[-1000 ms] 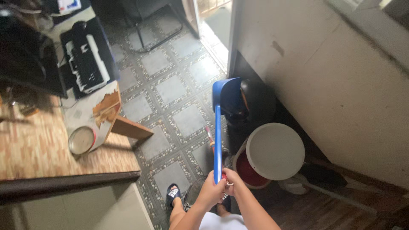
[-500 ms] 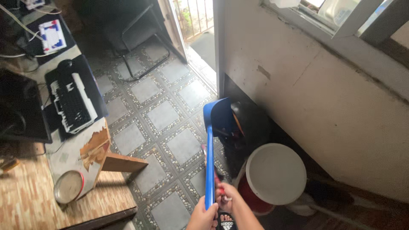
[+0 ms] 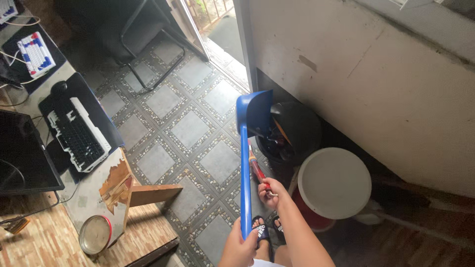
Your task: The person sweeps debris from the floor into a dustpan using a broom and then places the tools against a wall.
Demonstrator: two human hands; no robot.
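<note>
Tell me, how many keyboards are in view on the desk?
2. A black and white keyboard lies on the dark mat beside the monitor. A small white, blue and red keyboard lies farther back, near the top left corner.

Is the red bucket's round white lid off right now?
No, the round white lid sits on top of the red bucket, covering most of its opening.

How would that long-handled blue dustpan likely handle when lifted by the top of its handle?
The blue dustpan looks like stiff plastic, so the straight handle probably won't flex. The left hand alone lifts it, suggesting it is light. The scoop hanging at the far end may swing.
</note>
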